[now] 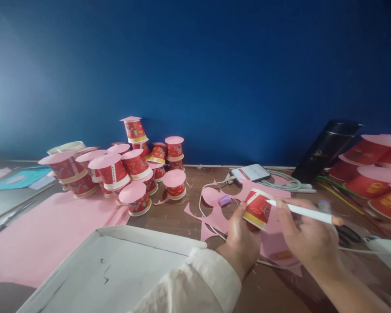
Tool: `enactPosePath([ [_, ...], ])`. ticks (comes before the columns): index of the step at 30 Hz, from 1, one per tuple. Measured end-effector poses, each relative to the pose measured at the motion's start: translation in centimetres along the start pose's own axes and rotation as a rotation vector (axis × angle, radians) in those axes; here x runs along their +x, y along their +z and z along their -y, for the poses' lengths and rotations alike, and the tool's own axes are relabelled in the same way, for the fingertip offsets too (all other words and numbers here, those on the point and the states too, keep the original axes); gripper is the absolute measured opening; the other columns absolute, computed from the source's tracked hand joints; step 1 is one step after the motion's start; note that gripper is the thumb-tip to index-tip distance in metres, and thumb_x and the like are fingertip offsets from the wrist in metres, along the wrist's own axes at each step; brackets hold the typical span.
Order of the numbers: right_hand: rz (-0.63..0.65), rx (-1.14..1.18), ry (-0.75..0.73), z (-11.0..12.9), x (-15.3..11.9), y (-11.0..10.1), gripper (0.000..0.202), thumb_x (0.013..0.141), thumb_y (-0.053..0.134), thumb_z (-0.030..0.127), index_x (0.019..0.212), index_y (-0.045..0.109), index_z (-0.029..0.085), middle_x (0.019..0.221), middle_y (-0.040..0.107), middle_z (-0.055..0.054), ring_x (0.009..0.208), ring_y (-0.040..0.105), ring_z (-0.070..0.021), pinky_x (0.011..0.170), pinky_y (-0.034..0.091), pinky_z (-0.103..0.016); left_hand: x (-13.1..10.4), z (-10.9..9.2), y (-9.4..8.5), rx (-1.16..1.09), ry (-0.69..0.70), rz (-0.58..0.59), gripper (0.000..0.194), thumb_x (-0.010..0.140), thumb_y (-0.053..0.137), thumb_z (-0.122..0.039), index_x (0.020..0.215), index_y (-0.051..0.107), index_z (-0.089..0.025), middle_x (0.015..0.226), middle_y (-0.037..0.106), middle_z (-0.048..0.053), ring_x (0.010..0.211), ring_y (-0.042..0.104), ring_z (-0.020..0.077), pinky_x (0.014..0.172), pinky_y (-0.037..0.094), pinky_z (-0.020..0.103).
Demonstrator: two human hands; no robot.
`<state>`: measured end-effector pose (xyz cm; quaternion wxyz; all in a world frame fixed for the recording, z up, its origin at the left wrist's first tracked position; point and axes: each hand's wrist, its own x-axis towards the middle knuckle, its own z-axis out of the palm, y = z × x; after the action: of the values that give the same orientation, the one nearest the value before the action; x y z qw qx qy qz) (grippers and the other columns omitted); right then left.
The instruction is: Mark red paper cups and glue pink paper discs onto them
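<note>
My left hand (pixel 239 239) is closed around a red paper cup (pixel 258 211) with a yellow band along its lower edge. The cup is tilted. In my right hand (pixel 313 237) is a slim white pen (pixel 308 212) with an orange end, its pointed tip at the cup's side; I cannot tell if it touches. Under both hands lie pink paper scraps (pixel 217 217) with round cut-outs. A small purple piece (pixel 224 200) rests on the scraps, left of the cup.
Red cups topped with pink paper discs (pixel 133 193) are stacked at left; more cups (pixel 374 180) stand at right. A phone (pixel 250 173) with a white cable and a black bottle (pixel 326 150) are near the blue wall. Pink sheets (pixel 52 230) and a white box lid (pixel 133 269) lie at front left.
</note>
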<state>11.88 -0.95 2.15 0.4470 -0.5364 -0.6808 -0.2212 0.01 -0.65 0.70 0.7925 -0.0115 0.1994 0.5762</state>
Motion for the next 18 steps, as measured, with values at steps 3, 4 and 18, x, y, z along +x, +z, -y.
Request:
enactPosePath([
  [3,-0.003,-0.003,0.022,0.02,-0.04,0.04,0.021,0.093,0.056,0.039,0.089,0.065,0.020,0.073,0.070,-0.006,0.070,0.068,-0.0208,0.058,0.046,-0.029,0.01,-0.06,0.01,-0.004,0.004,-0.006,0.034,0.087,0.060,-0.035,0.106,0.072,-0.009,0.113,0.073,0.014,0.108,0.068,0.0238,0.097,0.052,0.028],
  [4,-0.003,-0.003,0.021,0.02,-0.05,0.04,0.021,0.093,0.056,0.039,0.089,0.065,0.020,0.073,0.070,-0.006,0.070,0.068,-0.0209,0.058,0.046,-0.029,0.06,-0.07,-0.01,-0.006,0.006,-0.007,0.034,0.087,0.060,-0.035,0.106,0.071,-0.009,0.114,0.073,0.014,0.108,0.068,0.0242,0.096,0.052,0.029],
  [18,0.006,0.031,-0.030,0.26,0.05,0.12,0.019,0.092,0.057,0.035,0.087,0.066,0.019,0.077,0.072,-0.007,0.070,0.068,-0.0200,0.063,0.049,-0.029,0.14,-0.09,-0.08,0.000,0.001,0.003,0.031,0.088,0.059,-0.036,0.100,0.073,-0.012,0.105,0.075,0.012,0.100,0.070,0.0218,0.092,0.053,0.026],
])
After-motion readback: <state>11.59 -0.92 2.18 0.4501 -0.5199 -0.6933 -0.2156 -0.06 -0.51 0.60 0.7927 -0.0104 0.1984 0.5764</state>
